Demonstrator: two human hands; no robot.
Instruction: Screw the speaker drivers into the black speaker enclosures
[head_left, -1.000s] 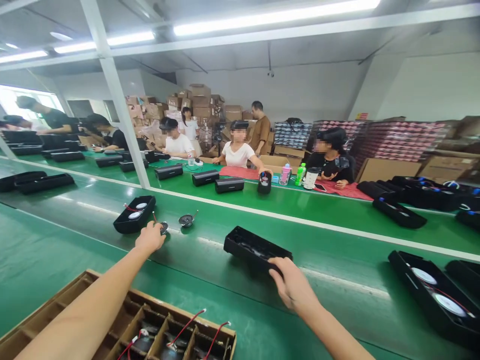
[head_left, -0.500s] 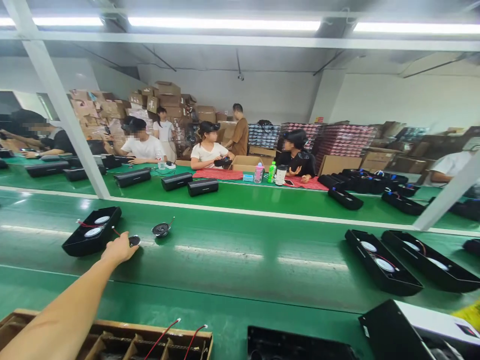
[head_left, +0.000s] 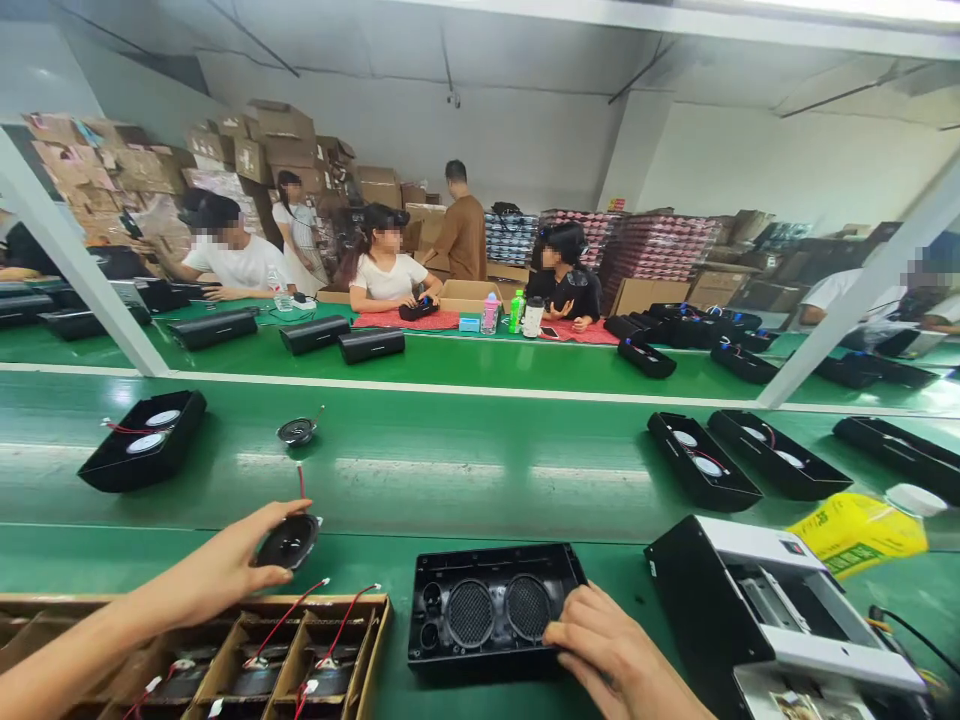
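Note:
My left hand [head_left: 225, 565] pinches a small round black speaker driver [head_left: 289, 541] with a red wire, just above a cardboard divider box [head_left: 375, 625] that holds several more wired drivers. My right hand [head_left: 607, 655] rests with curled fingers on the right edge of an open black speaker housing [head_left: 491, 610] with two round mesh grilles, lying on the green bench in front of me. Another loose driver [head_left: 297, 431] lies further out on the green conveyor belt [head_left: 450, 470].
A black tray with two white discs [head_left: 142, 440] sits left on the belt; similar trays [head_left: 701, 462] lie to the right. A black-and-white machine [head_left: 780, 600] and a yellow bag [head_left: 855, 520] stand at right. Several other workers sit across the line; white frame posts [head_left: 75, 265] cross the view.
My left hand has drawn a driver back from the belt toward me. The black housing now lies in front of me with my right hand on it. My view has dropped and turned right.

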